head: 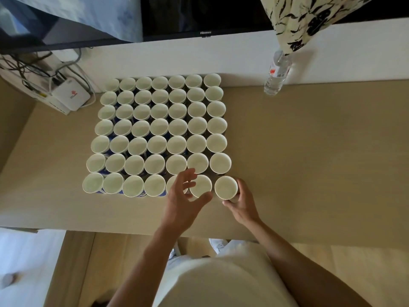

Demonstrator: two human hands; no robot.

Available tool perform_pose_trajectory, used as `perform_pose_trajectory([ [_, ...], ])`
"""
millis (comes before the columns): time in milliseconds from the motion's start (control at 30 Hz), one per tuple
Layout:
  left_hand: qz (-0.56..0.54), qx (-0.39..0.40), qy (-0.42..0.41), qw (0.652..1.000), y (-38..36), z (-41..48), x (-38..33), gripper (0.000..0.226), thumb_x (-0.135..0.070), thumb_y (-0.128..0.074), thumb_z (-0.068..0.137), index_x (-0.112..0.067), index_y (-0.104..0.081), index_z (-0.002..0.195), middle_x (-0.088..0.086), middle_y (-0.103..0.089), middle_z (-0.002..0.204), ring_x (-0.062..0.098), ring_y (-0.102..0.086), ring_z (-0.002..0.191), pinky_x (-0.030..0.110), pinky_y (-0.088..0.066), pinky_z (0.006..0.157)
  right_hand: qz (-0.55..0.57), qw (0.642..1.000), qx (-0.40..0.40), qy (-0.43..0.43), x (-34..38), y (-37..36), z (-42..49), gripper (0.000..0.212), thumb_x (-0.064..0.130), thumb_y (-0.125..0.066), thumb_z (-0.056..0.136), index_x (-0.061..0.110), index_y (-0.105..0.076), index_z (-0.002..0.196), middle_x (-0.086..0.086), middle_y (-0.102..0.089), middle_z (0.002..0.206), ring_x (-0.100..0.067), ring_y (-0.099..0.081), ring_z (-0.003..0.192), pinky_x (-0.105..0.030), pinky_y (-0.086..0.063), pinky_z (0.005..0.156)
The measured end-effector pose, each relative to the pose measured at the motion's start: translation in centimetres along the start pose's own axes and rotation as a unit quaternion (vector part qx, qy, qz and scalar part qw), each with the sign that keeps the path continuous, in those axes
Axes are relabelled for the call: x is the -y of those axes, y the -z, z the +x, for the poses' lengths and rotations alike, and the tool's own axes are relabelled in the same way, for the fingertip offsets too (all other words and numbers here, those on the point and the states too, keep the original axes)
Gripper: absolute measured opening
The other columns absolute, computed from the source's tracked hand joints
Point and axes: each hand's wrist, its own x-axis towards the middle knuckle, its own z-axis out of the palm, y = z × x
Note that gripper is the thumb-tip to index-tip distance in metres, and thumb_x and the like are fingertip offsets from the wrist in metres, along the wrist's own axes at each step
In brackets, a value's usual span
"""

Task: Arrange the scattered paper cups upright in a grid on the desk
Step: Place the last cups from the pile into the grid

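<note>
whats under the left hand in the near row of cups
The left hand covers most of one upright cup in the near row; only part of its mouth shows. The hand also overlaps the neighbouring cup. The desk under the palm is hidden.

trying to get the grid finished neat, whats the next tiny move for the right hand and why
Probably nudge the corner cup left, against its neighbour cup, then release. The right hand grips it upright, a gap separates the two, and every other grid place looks filled.

Plain white top [221, 282], bare forearms [285, 247]
</note>
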Motion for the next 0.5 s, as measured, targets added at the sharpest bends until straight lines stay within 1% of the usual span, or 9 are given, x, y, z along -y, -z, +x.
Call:
perform_pose_trajectory([
  [100, 0.002, 0.0, 0.004, 1.0, 0.07, -0.23, 0.18, 0.068, -0.035, -0.087, 0.068, -0.026, -0.055, 0.127, -0.006, -0.065, 0.12, 0.006, -0.062, 0.108, 0.031, -0.056, 0.088, 0.023, 1.0, 0.004, -0.011, -0.16, -0.14, 0.21, 0.066, 0.0, -0.082, 0.07, 0.018, -0.054, 0.128, -0.003, -0.06, 0.122, -0.015, -0.06, 0.11, -0.013, -0.048, 0.09],
  [167, 0.005, -0.006, 0.008, 1.0, 0.13, -0.24, 0.16, 0.064, -0.028, -0.089, 0.072, -0.027, -0.055, 0.126, -0.007, -0.065, 0.12, 0.004, -0.063, 0.108, 0.031, -0.056, 0.089, 0.036, 0.999, 0.005, -0.018, -0.19, -0.15, 0.35, 0.065, -0.005, -0.08, 0.072, 0.014, -0.054, 0.128, -0.005, -0.059, 0.122, -0.013, -0.06, 0.109, -0.009, -0.049, 0.086],
  [233, 0.005, -0.01, 0.011, 1.0, 0.1, -0.23, 0.21, 0.06, -0.021, -0.088, 0.074, -0.029, -0.055, 0.124, -0.006, -0.065, 0.12, 0.005, -0.063, 0.108, 0.032, -0.056, 0.089, 0.037, 0.999, 0.006, -0.015, -0.31, -0.19, 0.48, 0.065, -0.006, -0.08, 0.073, 0.014, -0.054, 0.129, -0.005, -0.059, 0.122, -0.012, -0.06, 0.108, -0.008, -0.048, 0.086],
  [300, 0.009, -0.011, 0.009, 1.0, 0.06, -0.24, 0.21, 0.058, -0.02, -0.087, 0.075, -0.033, -0.054, 0.122, -0.007, -0.065, 0.119, 0.006, -0.062, 0.109, 0.033, -0.057, 0.09, 0.039, 0.999, 0.006, -0.01, -0.34, -0.23, 0.55, 0.065, -0.006, -0.08, 0.073, 0.014, -0.055, 0.129, -0.005, -0.058, 0.122, -0.009, -0.06, 0.107, -0.008, -0.048, 0.086],
  [367, 0.015, -0.01, 0.009, 1.0, -0.01, -0.23, 0.16, 0.059, -0.022, -0.087, 0.075, -0.034, -0.054, 0.122, -0.008, -0.065, 0.12, 0.005, -0.062, 0.109, 0.034, -0.057, 0.09, 0.045, 0.999, 0.011, -0.01, -0.34, -0.21, 0.67, 0.064, -0.007, -0.08, 0.073, 0.014, -0.055, 0.128, -0.006, -0.058, 0.121, -0.008, -0.06, 0.106, -0.009, -0.049, 0.086],
  [433, 0.015, -0.011, 0.011, 1.0, -0.17, -0.24, 0.07, 0.061, -0.027, -0.088, 0.073, -0.034, -0.054, 0.123, -0.009, -0.065, 0.119, 0.002, -0.062, 0.107, 0.035, -0.057, 0.091, 0.048, 0.999, 0.013, -0.011, -0.45, -0.22, 0.72, 0.063, -0.007, -0.08, 0.073, 0.014, -0.056, 0.127, -0.006, -0.058, 0.121, -0.01, -0.061, 0.107, -0.01, -0.05, 0.086],
  [500, 0.008, -0.013, 0.016, 1.0, -0.36, -0.35, -0.1, 0.064, -0.043, -0.086, 0.065, -0.039, -0.054, 0.121, -0.012, -0.064, 0.118, 0.001, -0.062, 0.106, 0.033, -0.056, 0.09, 0.048, 0.999, 0.018, -0.009, -0.64, -0.23, 0.71, 0.063, -0.006, -0.08, 0.073, 0.015, -0.056, 0.127, -0.007, -0.058, 0.121, -0.014, -0.062, 0.107, -0.011, -0.05, 0.086],
])
